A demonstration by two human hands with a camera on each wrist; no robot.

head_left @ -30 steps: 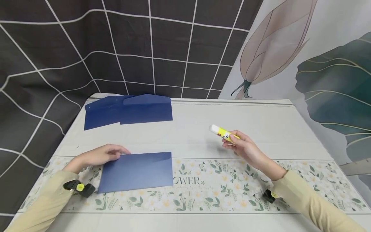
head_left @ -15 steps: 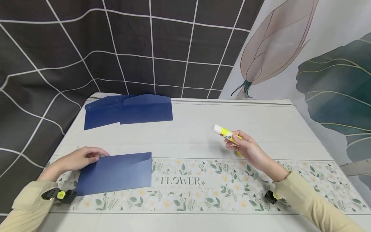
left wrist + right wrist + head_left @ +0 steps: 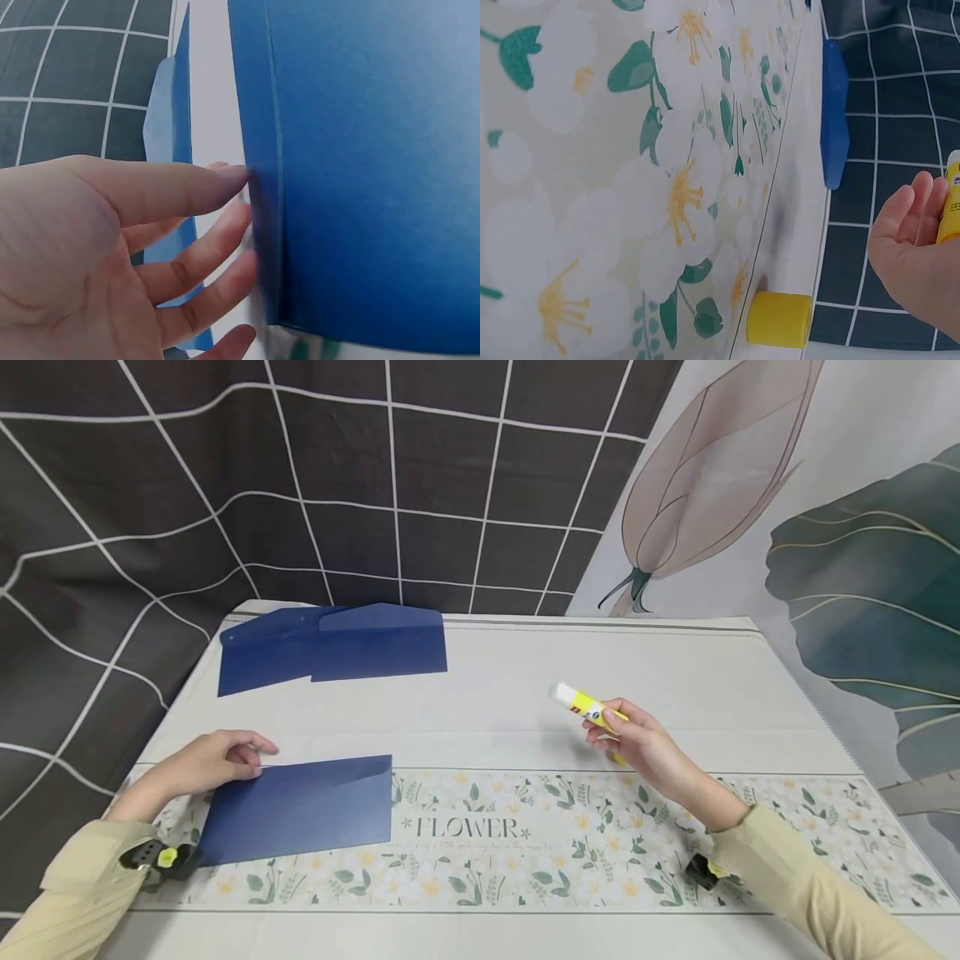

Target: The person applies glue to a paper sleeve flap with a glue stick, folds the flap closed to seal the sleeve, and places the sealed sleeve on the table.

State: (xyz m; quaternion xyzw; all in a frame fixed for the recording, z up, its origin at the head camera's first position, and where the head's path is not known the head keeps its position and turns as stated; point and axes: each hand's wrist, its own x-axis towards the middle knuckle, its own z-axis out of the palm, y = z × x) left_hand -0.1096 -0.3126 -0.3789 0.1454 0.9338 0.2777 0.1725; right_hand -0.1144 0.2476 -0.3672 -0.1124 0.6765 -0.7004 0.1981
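Note:
A dark blue envelope [image 3: 300,810] lies on the floral table runner, its long edge beside my left hand [image 3: 206,764]. In the left wrist view my left thumb [image 3: 202,187] touches the envelope's edge, with the other fingers loosely bent and spread apart. My right hand [image 3: 637,739] holds a yellow and white glue stick [image 3: 588,707] above the table, its white end pointing left and away. Below that hand a small yellow cap [image 3: 780,319] lies on the tablecloth; the head view shows only part of it.
Dark blue envelopes [image 3: 378,647] with raised flaps lie overlapping at the back left of the table. A dark checked curtain [image 3: 337,468] hangs behind, and a leaf-patterned curtain [image 3: 720,527] hangs at the right.
The left hand slid the envelope to the left, then its fingers lifted and spread away from the edge. The right hand with the glue stick shifted very slightly right.

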